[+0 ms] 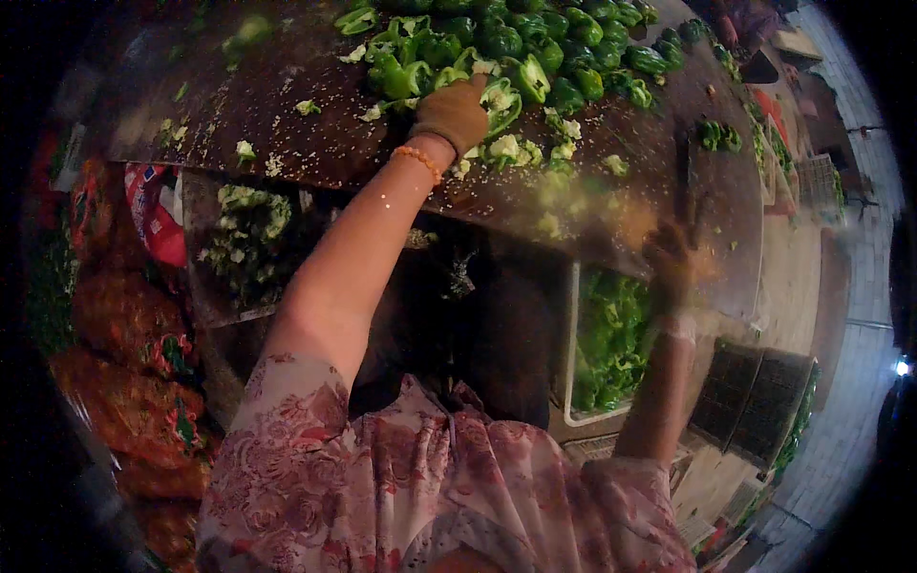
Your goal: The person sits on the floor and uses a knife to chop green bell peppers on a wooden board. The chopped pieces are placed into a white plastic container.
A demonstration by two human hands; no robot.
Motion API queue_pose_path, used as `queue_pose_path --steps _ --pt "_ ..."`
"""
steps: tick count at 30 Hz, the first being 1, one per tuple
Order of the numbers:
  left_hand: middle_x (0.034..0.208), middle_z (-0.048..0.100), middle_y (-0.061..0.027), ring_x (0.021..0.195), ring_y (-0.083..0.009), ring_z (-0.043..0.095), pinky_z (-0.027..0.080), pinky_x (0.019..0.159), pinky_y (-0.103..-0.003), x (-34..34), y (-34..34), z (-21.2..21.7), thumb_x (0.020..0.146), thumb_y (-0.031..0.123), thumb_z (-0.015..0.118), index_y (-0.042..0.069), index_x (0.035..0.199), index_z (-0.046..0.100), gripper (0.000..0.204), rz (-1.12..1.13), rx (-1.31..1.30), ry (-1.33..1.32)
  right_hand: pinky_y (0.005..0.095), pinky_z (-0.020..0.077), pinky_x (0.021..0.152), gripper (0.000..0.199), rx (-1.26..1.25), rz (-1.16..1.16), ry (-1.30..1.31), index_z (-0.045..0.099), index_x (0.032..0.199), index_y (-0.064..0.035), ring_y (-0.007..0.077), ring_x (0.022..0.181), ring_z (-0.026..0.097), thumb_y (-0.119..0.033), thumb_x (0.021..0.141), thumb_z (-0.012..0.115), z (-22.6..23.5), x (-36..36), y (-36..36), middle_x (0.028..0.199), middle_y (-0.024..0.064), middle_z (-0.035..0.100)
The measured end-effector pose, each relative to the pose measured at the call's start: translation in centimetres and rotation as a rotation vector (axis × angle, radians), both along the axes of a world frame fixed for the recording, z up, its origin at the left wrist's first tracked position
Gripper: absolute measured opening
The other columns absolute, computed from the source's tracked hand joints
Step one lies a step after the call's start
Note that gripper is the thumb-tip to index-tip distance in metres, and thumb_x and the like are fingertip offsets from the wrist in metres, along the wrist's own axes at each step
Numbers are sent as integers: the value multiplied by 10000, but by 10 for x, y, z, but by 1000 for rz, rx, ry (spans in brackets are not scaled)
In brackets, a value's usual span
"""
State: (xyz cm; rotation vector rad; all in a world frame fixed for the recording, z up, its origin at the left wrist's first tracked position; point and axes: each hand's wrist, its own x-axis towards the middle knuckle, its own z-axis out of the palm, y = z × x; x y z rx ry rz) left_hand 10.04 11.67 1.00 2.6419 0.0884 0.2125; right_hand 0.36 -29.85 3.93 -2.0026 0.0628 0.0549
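My left hand (451,115), in a brown glove with an orange bead bracelet behind it, reaches onto the dark table (325,153). Its fingers are closed against a cut green bell pepper (501,103) whose pale inside shows; part of the grip is hidden. Just beyond lies a big heap of green bell peppers (516,36), some whole and some cut open. Over the table's right part, my right hand (673,256), also gloved, is smeared by motion, so its fingers do not show clearly. White seeds and pale pepper cores (511,150) lie scattered near the table's edge.
Below the table edge, a pale-rimmed crate (570,382) holds green pepper pieces. A container of pepper cores (250,215) stands at left. Filled orange-red net sacks (134,329) lie farther left, and dark crates (750,396) stand on the right.
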Motion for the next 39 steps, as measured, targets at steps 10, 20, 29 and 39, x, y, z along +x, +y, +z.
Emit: queue_pose_path --steps 10,20,29,39 --pt "1212 683 -102 1109 -239 639 499 971 -353 3 5 8 838 161 669 147 1235 664 398 -323 -684 -27 488 529 916 550 1048 512 586 498 1359 -150 287 1158 580 -509 950 574 18 101 198 1294 92 588" --pt "1081 670 -179 941 -389 669 544 835 -469 -68 -36 66 855 379 676 89 1154 643 418 -259 -90 -214 369 495 941 408 872 418 182 543 1278 -70 228 1078 599 -305 948 588 -6 66 201 1188 74 634" --pt "1050 696 -185 1005 -388 663 535 881 -454 -72 -52 18 793 238 678 90 1152 645 390 -126 -362 69 369 534 892 607 -319 314 -87 476 1411 -95 303 1053 662 -322 889 689 -20 65 208 1187 178 656" --pt "1109 703 -149 1054 -345 658 519 913 -400 -41 -46 -28 807 233 686 103 1156 670 373 -154 -820 -7 446 533 904 469 -761 498 -105 492 1386 -201 455 1050 639 -195 922 560 -17 96 218 1163 254 644"
